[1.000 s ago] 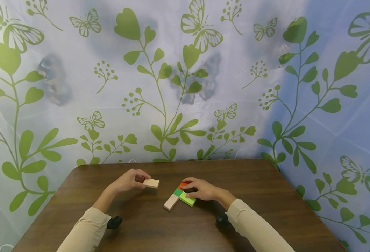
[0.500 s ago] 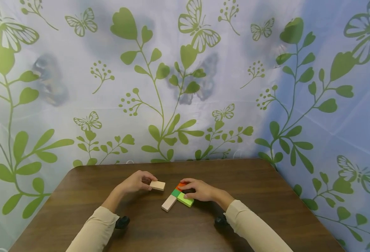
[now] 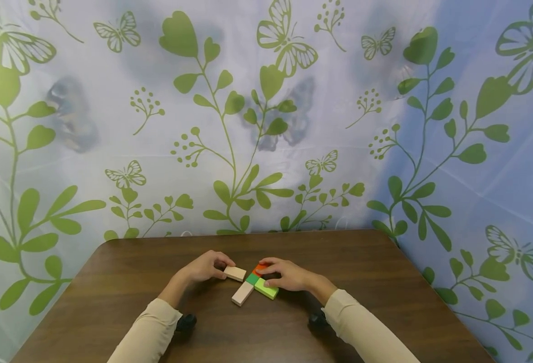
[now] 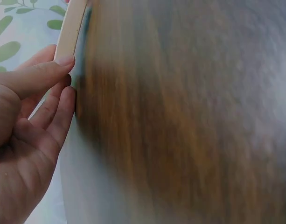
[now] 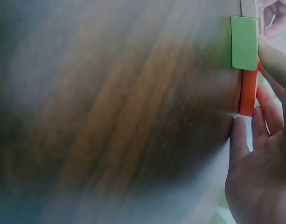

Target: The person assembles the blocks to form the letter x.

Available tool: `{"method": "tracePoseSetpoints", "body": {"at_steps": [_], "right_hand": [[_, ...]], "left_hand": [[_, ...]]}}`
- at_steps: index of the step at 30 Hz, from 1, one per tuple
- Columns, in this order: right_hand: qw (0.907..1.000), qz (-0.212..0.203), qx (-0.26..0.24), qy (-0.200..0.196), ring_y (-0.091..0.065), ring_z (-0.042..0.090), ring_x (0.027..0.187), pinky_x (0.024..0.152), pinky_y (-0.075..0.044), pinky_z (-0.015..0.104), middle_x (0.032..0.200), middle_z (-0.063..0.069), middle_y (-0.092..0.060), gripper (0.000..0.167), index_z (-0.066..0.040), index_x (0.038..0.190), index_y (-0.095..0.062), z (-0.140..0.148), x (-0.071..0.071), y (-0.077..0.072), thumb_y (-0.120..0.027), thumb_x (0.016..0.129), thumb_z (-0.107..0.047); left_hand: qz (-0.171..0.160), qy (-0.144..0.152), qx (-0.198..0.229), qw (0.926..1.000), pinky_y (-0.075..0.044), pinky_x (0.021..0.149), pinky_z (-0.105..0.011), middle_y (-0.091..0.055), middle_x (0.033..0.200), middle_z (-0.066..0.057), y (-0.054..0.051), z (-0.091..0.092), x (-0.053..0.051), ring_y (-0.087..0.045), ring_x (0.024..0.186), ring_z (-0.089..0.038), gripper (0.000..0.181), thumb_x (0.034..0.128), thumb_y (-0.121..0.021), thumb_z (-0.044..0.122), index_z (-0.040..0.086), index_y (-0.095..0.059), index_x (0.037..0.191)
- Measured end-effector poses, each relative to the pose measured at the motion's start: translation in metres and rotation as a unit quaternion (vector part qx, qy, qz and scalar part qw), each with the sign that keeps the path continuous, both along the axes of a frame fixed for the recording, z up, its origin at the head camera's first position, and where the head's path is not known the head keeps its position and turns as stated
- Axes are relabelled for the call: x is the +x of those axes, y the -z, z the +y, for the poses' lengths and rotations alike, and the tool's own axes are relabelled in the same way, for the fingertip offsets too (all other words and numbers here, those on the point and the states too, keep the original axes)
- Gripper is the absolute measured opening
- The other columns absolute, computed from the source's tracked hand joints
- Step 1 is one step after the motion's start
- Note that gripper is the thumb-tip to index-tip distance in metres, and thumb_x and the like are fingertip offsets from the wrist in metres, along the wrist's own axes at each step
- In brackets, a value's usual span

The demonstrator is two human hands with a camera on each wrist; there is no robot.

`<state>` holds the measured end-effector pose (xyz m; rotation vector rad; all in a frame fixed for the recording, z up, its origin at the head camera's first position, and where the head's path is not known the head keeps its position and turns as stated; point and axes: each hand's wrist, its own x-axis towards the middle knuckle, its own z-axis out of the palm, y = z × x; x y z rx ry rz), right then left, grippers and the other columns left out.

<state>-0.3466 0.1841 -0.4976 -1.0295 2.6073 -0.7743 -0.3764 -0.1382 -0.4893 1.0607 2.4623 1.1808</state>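
My left hand (image 3: 205,267) pinches a pale wooden block (image 3: 235,274) by its left end, thumb in front and fingers behind. In the left wrist view the thumb presses the edge of that block (image 4: 69,35). The block's other end lies close to a small green block (image 3: 252,279) at the middle of a cross-like layout. Around the green one lie an orange block (image 3: 260,267), a lime-green block (image 3: 266,289) and a pinkish wooden block (image 3: 242,293). My right hand (image 3: 289,275) touches the orange block with its fingers and the lime block with its thumb.
The blocks lie on a dark brown wooden table (image 3: 257,333). Behind it hangs a pale curtain (image 3: 157,161) printed with green leaves and butterflies. Dark straps (image 3: 186,322) show at both wrists.
My left hand has carried the pale wooden block right and slightly nearer to me, up to the green block. The right hand has stayed at the orange and lime blocks.
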Motion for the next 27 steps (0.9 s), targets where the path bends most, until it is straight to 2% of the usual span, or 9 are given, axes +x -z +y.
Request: {"method": "tracePoseSetpoints", "body": {"at_steps": [4,13,18,27], "right_hand": [[1.0000,-0.005,-0.003,-0.001,-0.036,0.030,0.147,0.114,-0.034,0.052,0.160,0.004,-0.040,0.047,-0.015,0.147,-0.060,-0.002,-0.001,0.002,-0.067,0.104,-0.029],[1.0000,-0.001,-0.001,-0.009,-0.038,0.030,0.145,0.112,-0.037,0.051,0.159,0.005,-0.041,0.047,-0.016,0.147,-0.061,-0.002,-0.001,-0.004,-0.068,0.103,-0.030],[0.9999,0.006,0.001,-0.012,-0.037,0.032,0.145,0.112,-0.035,0.053,0.159,0.006,-0.042,0.048,-0.014,0.147,-0.060,-0.002,-0.001,-0.009,-0.068,0.103,-0.031],[0.9998,0.005,0.000,-0.018,-0.037,0.031,0.146,0.113,-0.035,0.053,0.160,0.008,-0.041,0.047,-0.012,0.148,-0.059,0.000,0.000,-0.005,-0.066,0.104,-0.029]], "left_hand": [[0.001,-0.003,-0.011,0.9999,-0.051,0.094,-0.052,-0.068,0.120,-0.015,0.000,0.002,0.001,-0.064,0.110,-0.036,0.031,0.0869,-0.078,-0.007,-0.002,-0.075,0.118],[0.018,-0.013,-0.026,0.9994,-0.051,0.094,-0.051,-0.068,0.120,-0.012,0.003,0.008,0.002,-0.063,0.111,-0.035,0.032,0.0883,-0.076,-0.008,0.000,-0.075,0.120],[0.016,-0.035,-0.022,0.9990,-0.050,0.095,-0.054,-0.069,0.118,-0.011,0.002,0.012,0.005,-0.063,0.112,-0.036,0.032,0.0885,-0.075,-0.009,0.001,-0.075,0.118],[0.023,-0.061,-0.020,0.9977,-0.051,0.091,-0.050,-0.067,0.117,-0.011,0.006,0.018,0.012,-0.063,0.106,-0.032,0.030,0.0903,-0.075,-0.005,0.001,-0.074,0.120]]}}
